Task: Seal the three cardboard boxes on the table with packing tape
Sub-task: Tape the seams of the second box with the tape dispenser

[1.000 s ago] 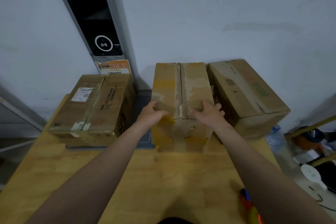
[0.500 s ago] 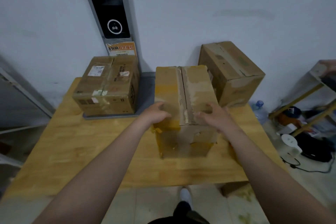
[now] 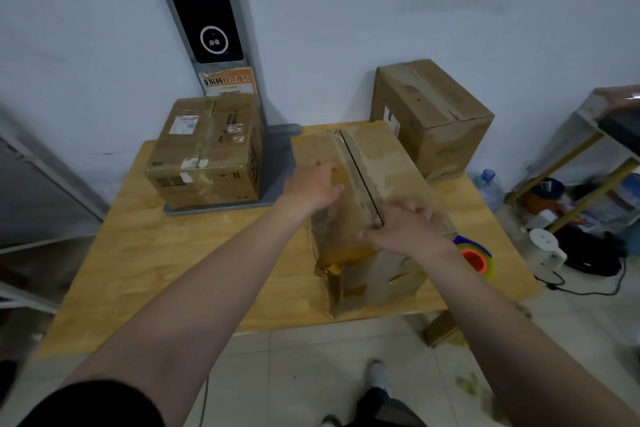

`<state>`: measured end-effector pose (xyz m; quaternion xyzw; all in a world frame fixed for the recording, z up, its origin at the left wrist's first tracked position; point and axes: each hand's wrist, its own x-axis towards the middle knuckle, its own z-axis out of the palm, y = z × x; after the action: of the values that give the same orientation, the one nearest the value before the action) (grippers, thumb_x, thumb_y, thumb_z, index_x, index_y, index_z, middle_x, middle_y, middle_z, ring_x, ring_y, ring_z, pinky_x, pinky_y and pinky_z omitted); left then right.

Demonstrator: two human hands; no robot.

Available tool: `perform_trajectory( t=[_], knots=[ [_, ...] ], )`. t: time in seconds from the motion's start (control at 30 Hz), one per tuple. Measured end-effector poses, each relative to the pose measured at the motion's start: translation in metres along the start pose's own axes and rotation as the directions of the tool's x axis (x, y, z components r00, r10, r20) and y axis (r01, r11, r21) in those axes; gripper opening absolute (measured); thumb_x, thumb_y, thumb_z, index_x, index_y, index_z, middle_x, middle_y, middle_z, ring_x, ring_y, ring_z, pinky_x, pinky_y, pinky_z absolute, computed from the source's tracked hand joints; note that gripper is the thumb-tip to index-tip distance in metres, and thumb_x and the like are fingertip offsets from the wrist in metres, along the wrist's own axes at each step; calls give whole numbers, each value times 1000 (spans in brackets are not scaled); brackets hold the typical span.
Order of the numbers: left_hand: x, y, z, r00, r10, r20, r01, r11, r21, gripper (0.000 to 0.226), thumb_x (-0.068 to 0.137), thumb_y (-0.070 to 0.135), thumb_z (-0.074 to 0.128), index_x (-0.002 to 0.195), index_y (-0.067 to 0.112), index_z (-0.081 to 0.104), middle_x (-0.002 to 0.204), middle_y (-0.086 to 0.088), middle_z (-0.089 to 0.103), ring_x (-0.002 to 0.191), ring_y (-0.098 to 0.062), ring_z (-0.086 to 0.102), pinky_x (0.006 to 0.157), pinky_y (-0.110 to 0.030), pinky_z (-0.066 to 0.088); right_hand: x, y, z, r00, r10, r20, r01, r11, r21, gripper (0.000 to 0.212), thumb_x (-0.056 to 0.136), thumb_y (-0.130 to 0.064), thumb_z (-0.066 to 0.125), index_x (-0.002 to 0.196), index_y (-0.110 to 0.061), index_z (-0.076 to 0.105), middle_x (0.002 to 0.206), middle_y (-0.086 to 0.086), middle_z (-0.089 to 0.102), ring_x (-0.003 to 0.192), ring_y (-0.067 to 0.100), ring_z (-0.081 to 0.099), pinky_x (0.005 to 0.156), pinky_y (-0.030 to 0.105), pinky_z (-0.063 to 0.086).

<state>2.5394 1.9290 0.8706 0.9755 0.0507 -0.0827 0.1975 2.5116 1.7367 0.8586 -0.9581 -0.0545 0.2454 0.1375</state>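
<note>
Middle box: parts of the worn brown cardboard box (image 3: 381, 163) and its top flaps lie under the left hand (image 3: 313, 189) and right hand (image 3: 405, 232).
Tape roll: the blue, yellow-green and orange roll of packing tape (image 3: 476, 258) shows only partly — the right wrist and the middle box cover its left side.
Right fingertips (image 3: 420, 213): smeared by blur; flat or curled cannot be told.
Left box: print on the white sticker (image 3: 183, 124) of the taped brown carton (image 3: 207, 163) is too small to read.
Right box: the tall brown carton (image 3: 433, 114) has its lower left corner behind the middle box.
Rack: the white-and-yellow framed shelf (image 3: 562, 162) is cut by the right edge — its contents blur together.
</note>
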Motion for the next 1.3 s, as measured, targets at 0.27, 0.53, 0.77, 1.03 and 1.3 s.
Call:
perform_trajectory(
  t=[0.27, 0.53, 0.77, 1.03, 1.3],
  knots=[
    [88, -1, 3, 998, 39, -39, -37, 998, 46, 66, 97, 56, 57, 156, 37, 34, 166, -2, 25, 155, -32, 12, 116, -67, 20, 7, -11, 4, 999, 27, -30, -27, 999, -26, 103, 80, -68, 69, 155, -27, 11, 160, 12, -1, 141, 63, -7, 113, 58, 29],
    [141, -24, -3, 985, -108, 134, 96, 991, 93, 99, 74, 90, 56, 157, 54, 14, 172, -3, -7, 156, -34, -13, 112, -80, -3, 27, -5, -1, 1000, -3, -13, 0, 972, -235, 119, 72, -86, 57, 154, -19, 4, 155, 24, 5, 137, 62, 9, 113, 64, 13],
    [111, -36, -6, 973, -206, 106, 198, 976, 87, 99, 68, 95, 53, 154, 58, 20, 170, -5, 5, 155, -40, 0, 112, -80, 5, 22, 0, -4, 998, 41, 37, -38, 996, -83, 102, 69, -76, 72, 144, -32, 20, 154, 14, 2, 141, 54, -2, 117, 59, 11],
    [31, -63, -11, 875, -483, 40, 463, 857, 227, 104, 70, 100, 39, 158, 50, 16, 161, -20, 22, 145, -47, 24, 107, -66, 25, 31, 18, -16, 994, -9, -109, 29, 983, 181, 67, 67, -49, 88, 125, -38, 56, 153, 4, 20, 147, 36, 9, 115, 54, 30],
    [-32, -69, -14, 811, -584, 18, 549, 772, 321, 94, 78, 94, 40, 140, 24, 53, 117, -8, 60, 99, -31, 56, 82, -45, 34, 25, -2, 7, 994, -30, -105, 28, 999, -17, 67, 85, -57, 61, 146, -41, 40, 160, 4, 13, 146, 41, 12, 106, 61, 38]
  ],
)
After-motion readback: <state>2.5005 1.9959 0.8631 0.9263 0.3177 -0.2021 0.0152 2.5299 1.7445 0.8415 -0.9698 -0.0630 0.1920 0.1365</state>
